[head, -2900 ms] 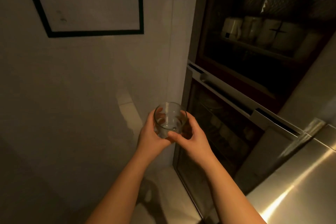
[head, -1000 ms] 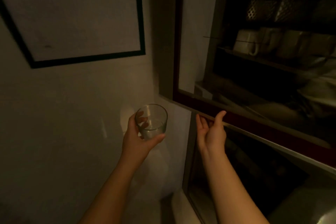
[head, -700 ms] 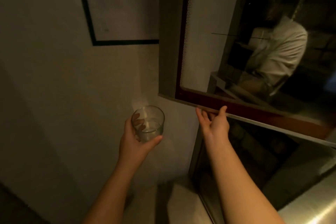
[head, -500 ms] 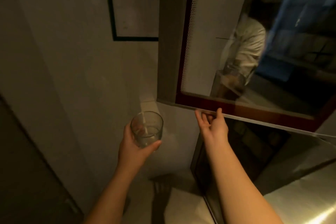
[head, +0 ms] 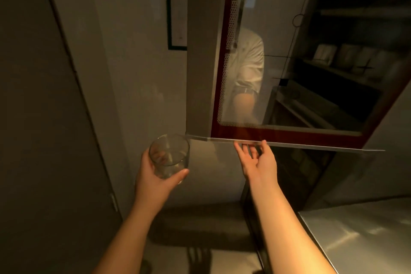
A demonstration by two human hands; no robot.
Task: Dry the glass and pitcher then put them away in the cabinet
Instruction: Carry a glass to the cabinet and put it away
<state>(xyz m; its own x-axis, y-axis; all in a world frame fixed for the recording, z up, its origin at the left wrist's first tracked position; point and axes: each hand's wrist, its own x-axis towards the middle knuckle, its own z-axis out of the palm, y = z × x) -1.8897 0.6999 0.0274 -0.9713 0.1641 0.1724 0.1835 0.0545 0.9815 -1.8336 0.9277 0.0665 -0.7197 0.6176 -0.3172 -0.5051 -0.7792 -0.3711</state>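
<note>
My left hand grips a clear, short drinking glass, held upright just left of the cabinet. The upper cabinet's glass door, framed in dark red with a metal lower edge, stands swung out toward me. My right hand reaches up under that metal edge, fingertips hooked on it and thumb raised beside it. Inside the cabinet, pale mugs sit in a row on a dark shelf. No pitcher is in view.
A steel counter fills the lower right. A lower glass-fronted cabinet sits beneath the open door. A framed picture hangs on the wall, and a dark door runs down the left. A person's reflection shows in the door glass.
My right hand left the glass, took the cabinet door's lower edge and pulled it further open. My left hand kept the glass and stayed about level.
</note>
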